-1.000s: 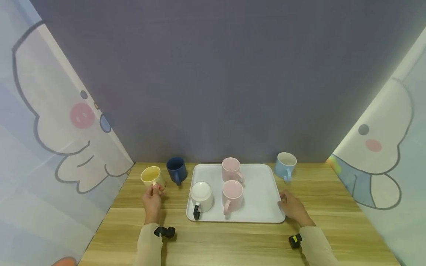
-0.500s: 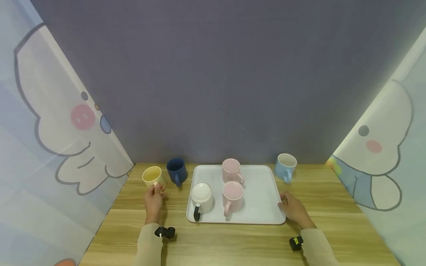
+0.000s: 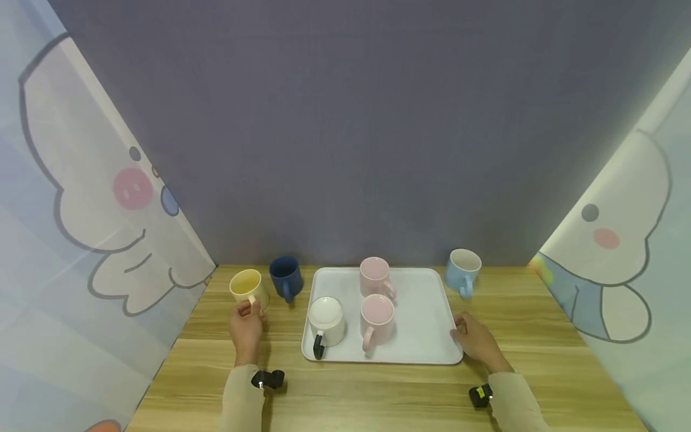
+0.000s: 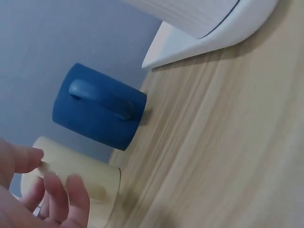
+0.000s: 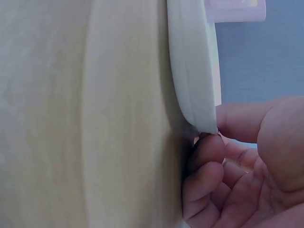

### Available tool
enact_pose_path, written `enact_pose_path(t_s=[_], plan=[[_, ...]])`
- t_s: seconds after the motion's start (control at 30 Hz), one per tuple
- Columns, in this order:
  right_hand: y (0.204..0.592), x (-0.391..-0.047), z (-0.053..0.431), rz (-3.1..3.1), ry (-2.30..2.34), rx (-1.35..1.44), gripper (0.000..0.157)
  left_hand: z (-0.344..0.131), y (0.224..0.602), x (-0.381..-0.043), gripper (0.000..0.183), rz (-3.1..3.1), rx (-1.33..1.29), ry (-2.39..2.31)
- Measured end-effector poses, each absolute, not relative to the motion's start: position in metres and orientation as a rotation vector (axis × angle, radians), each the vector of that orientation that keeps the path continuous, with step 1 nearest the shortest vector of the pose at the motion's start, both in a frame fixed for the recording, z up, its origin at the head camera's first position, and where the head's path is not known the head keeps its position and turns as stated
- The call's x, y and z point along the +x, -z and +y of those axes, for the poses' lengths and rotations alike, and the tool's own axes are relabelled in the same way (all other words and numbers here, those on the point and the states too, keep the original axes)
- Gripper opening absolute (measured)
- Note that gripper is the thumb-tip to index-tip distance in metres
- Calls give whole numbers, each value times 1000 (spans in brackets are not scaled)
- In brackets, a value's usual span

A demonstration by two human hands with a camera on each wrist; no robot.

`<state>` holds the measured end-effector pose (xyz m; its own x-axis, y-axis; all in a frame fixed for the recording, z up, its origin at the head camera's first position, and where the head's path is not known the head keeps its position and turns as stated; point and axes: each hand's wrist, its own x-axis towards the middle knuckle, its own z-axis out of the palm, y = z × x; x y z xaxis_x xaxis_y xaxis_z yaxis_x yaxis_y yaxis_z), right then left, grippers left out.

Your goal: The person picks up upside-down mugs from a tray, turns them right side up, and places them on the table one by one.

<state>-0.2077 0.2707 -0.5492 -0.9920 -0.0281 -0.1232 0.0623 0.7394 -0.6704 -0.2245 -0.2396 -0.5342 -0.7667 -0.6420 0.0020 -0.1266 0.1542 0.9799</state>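
Observation:
A yellow mug (image 3: 254,288) stands upright on the wooden table at the left. My left hand (image 3: 246,330) pinches its handle, which faces me; in the left wrist view the thumb lies at the handle's top and the other fingers (image 4: 57,194) curl below, hiding part of it. Close to the right of that mug is a dark blue mug (image 3: 286,277). My right hand (image 3: 477,339) grips the right edge of a white tray (image 3: 423,336), thumb above and curled fingers (image 5: 204,185) under the rim. On the tray are two pink mugs (image 3: 378,321) and a white mug (image 3: 329,321) with a black handle.
A light blue mug (image 3: 461,270) stands behind the tray's right side, beyond my right hand. A grey backdrop (image 3: 345,150) rises at the table's far edge, and printed cartoon panels (image 3: 615,252) flank both sides. The wooden table (image 3: 367,396) extends in front of the tray.
My left fingers have shifted slightly on the yellow mug's handle, and more of the handle's top shows. The right hand, the tray and the other mugs have kept their places.

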Motion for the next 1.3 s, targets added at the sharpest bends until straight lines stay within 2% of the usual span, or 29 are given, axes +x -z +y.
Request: enact_pose_path(t_s=[0.13, 0.3, 0.5, 0.8, 1.1, 1.3], plan=[[549, -208, 271, 2814, 1082, 27, 33, -232, 532, -217, 26, -2066, 707, 1477], [548, -207, 271, 2817, 1085, 23, 33, -217, 526, -206, 18, -2184, 545, 1471], [549, -206, 271, 2820, 1081, 24, 33, -203, 522, -193, 18, -2523, 132, 1724], [551, -206, 271, 2818, 1067, 29, 33, -196, 519, -186, 21, -2864, -450, 1732], [551, -207, 271, 2832, 1059, 26, 32, -183, 529, -187, 29, -2835, -652, 1888], [549, -208, 270, 2846, 1053, 21, 32, -175, 533, -192, 31, -2790, -588, 1980]])
